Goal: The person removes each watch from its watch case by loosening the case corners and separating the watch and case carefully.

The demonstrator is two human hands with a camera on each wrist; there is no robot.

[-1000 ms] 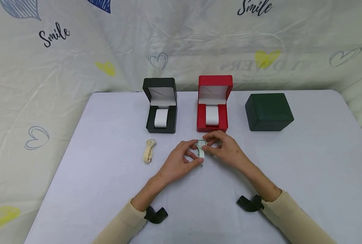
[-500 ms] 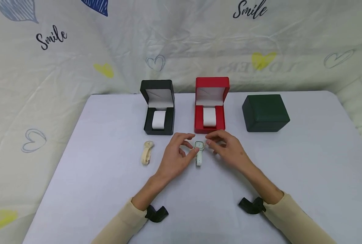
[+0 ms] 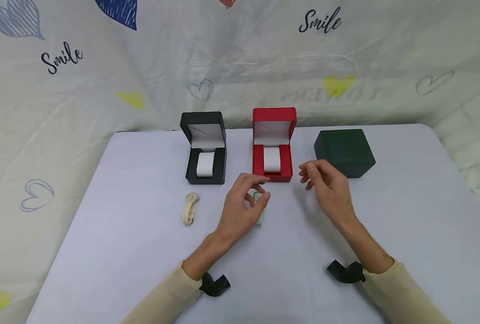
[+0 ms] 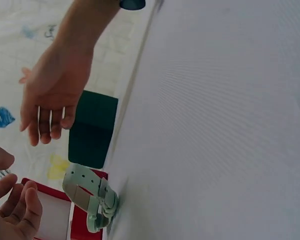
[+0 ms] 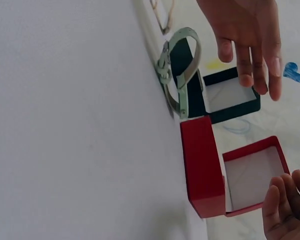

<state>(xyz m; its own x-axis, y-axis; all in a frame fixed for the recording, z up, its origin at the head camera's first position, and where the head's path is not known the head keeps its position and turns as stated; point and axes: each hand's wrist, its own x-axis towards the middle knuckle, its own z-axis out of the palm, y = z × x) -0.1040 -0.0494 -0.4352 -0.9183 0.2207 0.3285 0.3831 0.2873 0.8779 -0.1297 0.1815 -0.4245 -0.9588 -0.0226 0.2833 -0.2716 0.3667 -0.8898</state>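
Note:
A pale green watch point(image 3: 259, 221) stands on its buckled strap on the white table, partly hidden under my left hand point(image 3: 241, 209) in the head view. That hand hovers over it with thumb and fingers spread, and the left wrist view shows the watch point(image 4: 80, 192) apart from the fingers. My right hand point(image 3: 332, 193) is raised in front of the closed green box point(image 3: 347, 150), fingers loosely bent and holding nothing. Behind the watch stands an open red box point(image 3: 288, 164) with a white cushion point(image 3: 271, 159). A cream watch point(image 3: 189, 209) lies to the left.
An open black box point(image 3: 220, 168) with a white cushion point(image 3: 205, 164) sits left of the red one, behind the cream watch. The boxes line the far edge of the table point(image 3: 114, 252). A printed cloth point(image 3: 159, 54) hangs behind.
Both hands have let go of the pale green watch. My right hand has moved right, towards the green box, while the left has stayed over the watch. The head view has shifted slightly.

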